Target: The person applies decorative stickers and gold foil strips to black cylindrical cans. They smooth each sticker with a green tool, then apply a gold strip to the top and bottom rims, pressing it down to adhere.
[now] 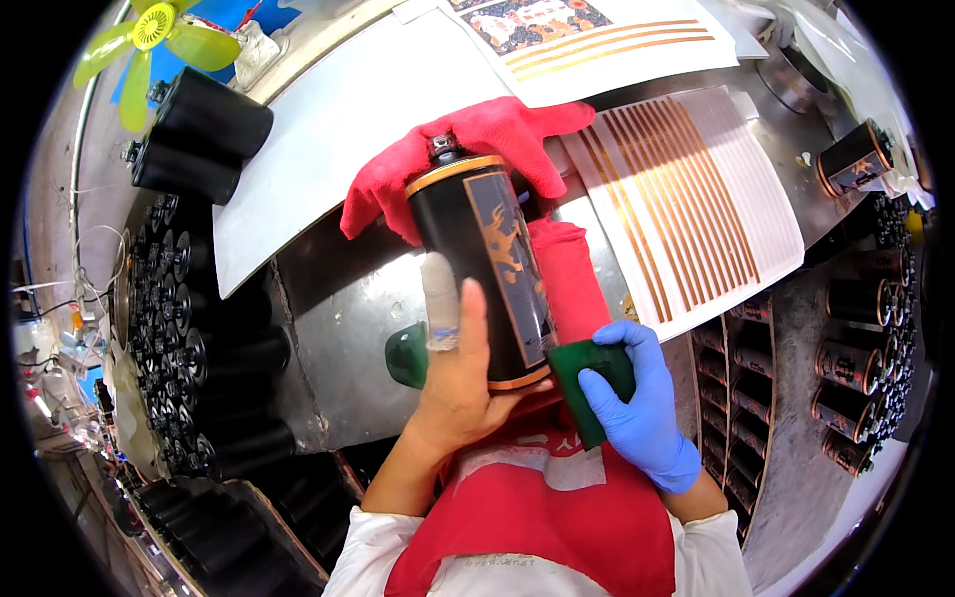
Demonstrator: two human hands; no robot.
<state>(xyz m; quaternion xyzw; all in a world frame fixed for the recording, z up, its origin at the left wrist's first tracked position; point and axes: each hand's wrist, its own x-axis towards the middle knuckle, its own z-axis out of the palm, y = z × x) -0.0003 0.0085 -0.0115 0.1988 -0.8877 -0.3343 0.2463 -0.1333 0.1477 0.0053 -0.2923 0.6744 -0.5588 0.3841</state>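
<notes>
A black cylindrical bottle (448,244) with gold bands and a dark decorated label (505,259) leans across the middle of the bench. Its narrow neck points away from me onto a red cloth (537,124). My left hand (460,398) is wrapped round the bottle's near left side, with a pale cover on one finger. In a blue glove, my right hand (647,418) pinches a flat green scraper (574,376) between thumb and fingers. The scraper's edge lies at the label's lower right corner. Another green piece (406,356) rests on the metal bench left of my left hand.
To the right lies a sheet of gold strips (686,199); a printed sheet (597,50) is behind it. Two black bottles (204,129) stand at the far left near a green fan (151,28). Bottles crowd racks on both sides. A folded red cloth (572,274) is beside the bottle.
</notes>
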